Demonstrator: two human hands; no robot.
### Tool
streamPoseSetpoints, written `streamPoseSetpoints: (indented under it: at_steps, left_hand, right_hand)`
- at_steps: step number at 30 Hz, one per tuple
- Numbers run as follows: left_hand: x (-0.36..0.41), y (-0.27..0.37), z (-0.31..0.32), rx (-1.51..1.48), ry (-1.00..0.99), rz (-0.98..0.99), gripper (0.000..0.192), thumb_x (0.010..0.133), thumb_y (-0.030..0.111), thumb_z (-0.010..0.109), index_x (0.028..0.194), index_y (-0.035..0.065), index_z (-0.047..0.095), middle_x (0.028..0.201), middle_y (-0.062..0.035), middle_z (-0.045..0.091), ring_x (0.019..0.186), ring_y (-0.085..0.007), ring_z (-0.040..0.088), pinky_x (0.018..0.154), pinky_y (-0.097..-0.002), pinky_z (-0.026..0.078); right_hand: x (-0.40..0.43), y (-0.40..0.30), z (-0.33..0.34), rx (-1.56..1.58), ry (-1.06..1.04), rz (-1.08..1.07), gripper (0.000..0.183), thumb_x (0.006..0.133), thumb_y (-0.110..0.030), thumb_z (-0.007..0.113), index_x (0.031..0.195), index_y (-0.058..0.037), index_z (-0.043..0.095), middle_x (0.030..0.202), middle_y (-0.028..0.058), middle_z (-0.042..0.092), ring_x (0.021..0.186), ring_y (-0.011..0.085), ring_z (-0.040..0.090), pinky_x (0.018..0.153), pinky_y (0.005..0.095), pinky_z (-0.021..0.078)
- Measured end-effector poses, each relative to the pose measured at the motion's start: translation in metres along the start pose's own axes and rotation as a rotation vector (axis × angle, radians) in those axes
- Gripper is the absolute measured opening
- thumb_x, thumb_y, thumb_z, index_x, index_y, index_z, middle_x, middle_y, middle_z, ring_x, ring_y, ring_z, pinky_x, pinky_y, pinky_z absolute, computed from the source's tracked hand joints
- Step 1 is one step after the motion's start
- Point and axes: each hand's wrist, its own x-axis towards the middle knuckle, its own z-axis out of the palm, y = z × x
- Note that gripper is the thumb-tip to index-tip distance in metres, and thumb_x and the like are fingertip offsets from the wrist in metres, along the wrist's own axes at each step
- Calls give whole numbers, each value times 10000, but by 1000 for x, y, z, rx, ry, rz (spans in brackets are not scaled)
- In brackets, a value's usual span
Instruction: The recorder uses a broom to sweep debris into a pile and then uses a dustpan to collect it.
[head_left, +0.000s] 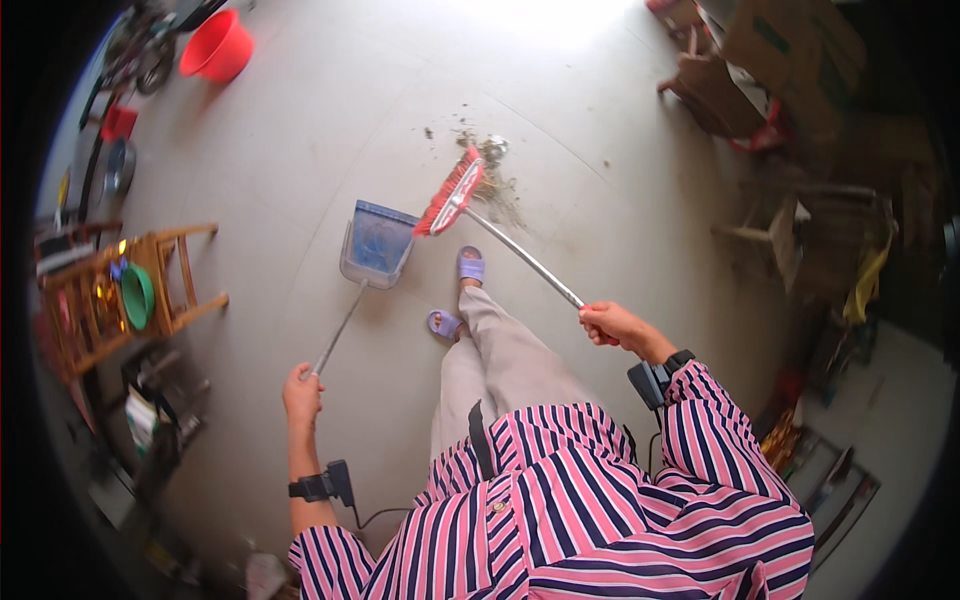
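Observation:
My left hand grips the upper end of a thin metal handle that runs down to a long-handled dustpan. The pan is blue inside with a greyish rim, and its right front corner meets the broom head. In my right hand is the red grip of a broom with a silver pole. Its red-bristled head stands slantwise between the dustpan and a heap of dry debris. Part of that heap is hidden behind the head. Smaller dark bits lie scattered beyond it.
A red bucket stands far left on the pale floor. A wooden chair with a green basin is at left. Cardboard boxes and a brown chair-like item crowd the right. My feet wear purple slippers near the broom.

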Motion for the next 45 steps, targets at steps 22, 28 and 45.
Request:
streamPoseSetpoints:
  at_steps: [22,28,45]
  left_hand:
    - [96,186,99,547,43,418,219,776,155,486,869,-4,604,529,-91,551,365,-147,471,337,-283,363]
    - [54,204,134,626,63,477,196,759,139,486,800,-13,602,533,-93,557,418,-160,511,406,-298,401]
    - [68,216,119,704,89,539,190,730,111,494,783,-34,605,543,-138,571,483,-219,569,510,-345,459]
  right_hand:
    - [62,295,-177,598,460,107,168,749,-62,460,582,-63,443,439,57,377,350,170,355,349,336,270]
    - [181,220,-79,-591,497,-608,107,533,-85,611,537,-82,504,550,157,511,512,304,527,452,393,383]
    - [-26,171,-16,764,427,-167,125,813,-53,532,772,-75,417,587,-12,419,429,50,380,333,190,296]
